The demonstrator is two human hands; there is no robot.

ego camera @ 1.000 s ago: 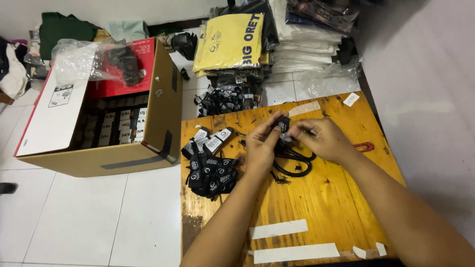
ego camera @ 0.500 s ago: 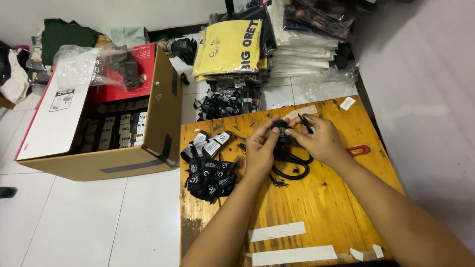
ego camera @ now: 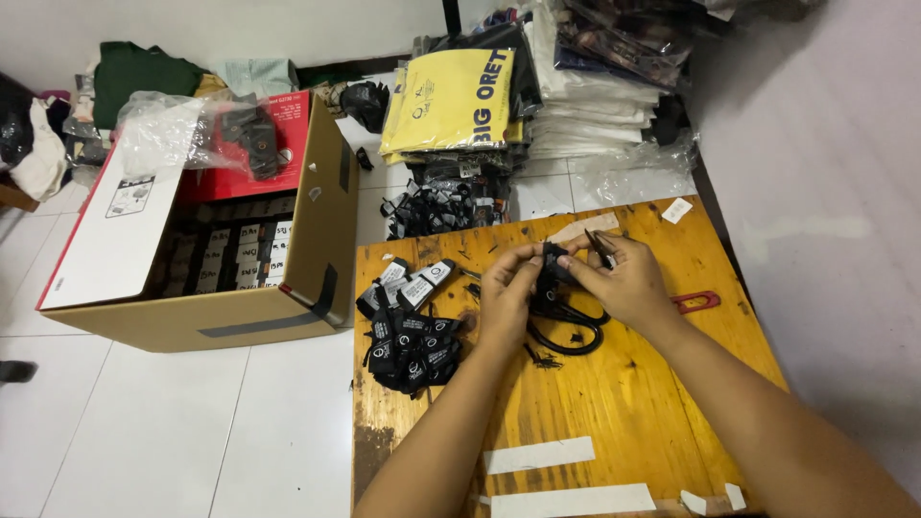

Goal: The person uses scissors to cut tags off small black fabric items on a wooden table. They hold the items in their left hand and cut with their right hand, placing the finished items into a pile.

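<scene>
Over a low wooden table (ego camera: 614, 412), both hands pinch one small black tag (ego camera: 554, 265) between their fingertips. My left hand (ego camera: 506, 293) grips its left side. My right hand (ego camera: 628, 280) grips its right side and also has a thin dark tool (ego camera: 599, 247) sticking up between its fingers. Black-handled scissors (ego camera: 566, 331) lie on the table right under the hands. A heap of black tags with white labels (ego camera: 411, 331) sits just left of my left hand.
An open cardboard box (ego camera: 206, 259) with rows of packed tags stands on the tiled floor at left. Stacks of folded clothes in plastic (ego camera: 518, 91) lie beyond the table. White tape strips (ego camera: 539, 454) are stuck near the table's front; a red-handled tool (ego camera: 697, 301) lies at right.
The view has dipped a little, so everything sits higher. Both hands keep hold of the black tag, and their fingers have shifted slightly along it.
</scene>
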